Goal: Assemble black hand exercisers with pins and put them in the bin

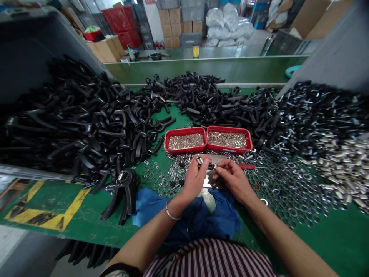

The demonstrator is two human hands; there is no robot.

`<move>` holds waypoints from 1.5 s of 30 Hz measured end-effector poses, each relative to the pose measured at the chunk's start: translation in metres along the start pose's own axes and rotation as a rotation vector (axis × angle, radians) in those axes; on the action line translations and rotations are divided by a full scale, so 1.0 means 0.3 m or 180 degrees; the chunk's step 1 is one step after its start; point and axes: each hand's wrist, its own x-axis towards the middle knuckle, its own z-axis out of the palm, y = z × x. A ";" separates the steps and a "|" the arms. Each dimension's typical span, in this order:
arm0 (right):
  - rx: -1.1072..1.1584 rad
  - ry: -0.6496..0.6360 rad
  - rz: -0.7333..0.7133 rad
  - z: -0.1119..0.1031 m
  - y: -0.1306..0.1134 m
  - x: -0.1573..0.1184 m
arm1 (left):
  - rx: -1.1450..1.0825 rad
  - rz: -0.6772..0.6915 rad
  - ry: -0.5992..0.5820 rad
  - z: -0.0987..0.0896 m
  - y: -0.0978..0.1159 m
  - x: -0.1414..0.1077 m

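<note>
My left hand (196,177) is closed around a short shiny metal sleeve (199,158), whose round end shows above the fingers. Close to it on the right, my right hand (234,180) pinches a tiny bright part that I cannot make out. Both hands are over a flat metal plate (210,184). A blue cloth (184,219) lies under my wrists. Just beyond the hands are two red trays: the left tray (185,151) holds very small metal pieces, the right tray (230,149) thin metal pins. A red-handled screwdriver (247,166) lies beside my right hand.
Black plastic clamp parts (95,119) spill from a grey bin at left and heap across the back. Metal rings (288,192) cover the green table around the hands. More black parts with metal screws (323,111) and metal sleeves (348,165) are piled at right. Assembled-looking clamps (123,192) stand front left.
</note>
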 end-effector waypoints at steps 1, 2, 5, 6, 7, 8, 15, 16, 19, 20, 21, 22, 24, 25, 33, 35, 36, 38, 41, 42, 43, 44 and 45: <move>0.0155 -0.0065 0.0048 0.003 0.002 -0.001 | 0.0019 0.0033 0.0001 0.001 -0.001 -0.001; 0.0310 -0.0134 0.0113 0.007 0.004 -0.001 | 0.0049 0.0061 -0.0003 0.003 -0.001 -0.002; 0.0639 -0.0300 0.0347 0.015 0.010 -0.003 | 0.0188 0.0103 -0.0021 0.011 -0.008 -0.003; 0.0686 -0.0316 0.0401 0.015 0.014 -0.003 | 0.0225 0.0118 -0.0029 0.013 -0.010 -0.003; 0.0704 -0.0318 0.0436 0.015 0.017 -0.003 | 0.0256 0.0134 -0.0043 0.014 -0.013 -0.004; 0.0688 -0.0308 0.0444 0.014 0.020 -0.004 | 0.0283 0.0150 -0.0067 0.015 -0.015 -0.004; 0.0072 -0.0120 0.0012 0.016 0.009 -0.025 | 0.0412 0.0178 -0.0290 0.009 0.004 -0.004; 0.0095 -0.0177 0.0015 0.014 0.004 -0.028 | 0.0452 0.0225 -0.0354 0.005 0.010 -0.003; 0.0465 -0.0540 0.0303 0.010 -0.013 -0.038 | 0.0658 0.0521 -0.0652 -0.012 0.028 0.003; 0.0645 -0.0650 0.0459 0.011 -0.019 -0.042 | 0.0745 0.0643 -0.0800 -0.017 0.033 0.005; 0.0810 -0.0729 0.0607 0.013 -0.025 -0.048 | 0.0829 0.0745 -0.0946 -0.021 0.035 0.006; 0.0911 -0.0796 0.0744 0.016 -0.031 -0.054 | 0.0898 0.0806 -0.1064 -0.022 0.036 0.006; 0.0784 -0.0917 0.0924 0.015 -0.044 -0.064 | 0.0929 0.0726 -0.1136 -0.019 0.029 0.006; 0.0505 -0.0950 0.0936 0.004 -0.051 -0.068 | 0.0877 0.0561 -0.1065 -0.016 0.022 0.006; -0.3968 0.1235 -0.0128 -0.589 -0.119 -0.052 | -0.1277 -0.0987 0.0465 -0.035 -0.056 0.055; -0.4653 0.1845 0.0042 -0.789 -0.150 -0.055 | -0.1578 -0.1100 0.0607 -0.039 -0.067 0.063; -0.4794 0.1974 0.0082 -0.869 -0.165 -0.055 | -0.1606 -0.1151 0.0606 -0.036 -0.069 0.063; -0.5053 0.2052 0.0116 -0.981 -0.185 -0.049 | -0.1564 -0.1261 0.0519 -0.019 -0.070 0.054; -0.5344 0.1809 0.0182 -1.046 -0.181 -0.019 | -0.1370 -0.1354 0.0272 0.018 -0.061 0.033; -0.5419 0.1687 0.0212 -1.053 -0.174 -0.006 | -0.1290 -0.1363 0.0190 0.029 -0.057 0.027; -0.5483 0.1562 0.0241 -1.058 -0.167 0.006 | -0.1221 -0.1364 0.0124 0.037 -0.053 0.022; -0.5534 0.1436 0.0265 -1.063 -0.162 0.017 | -0.1169 -0.1355 0.0069 0.042 -0.050 0.019; -0.5569 0.1307 0.0288 -1.070 -0.159 0.026 | -0.1142 -0.1344 0.0018 0.045 -0.048 0.017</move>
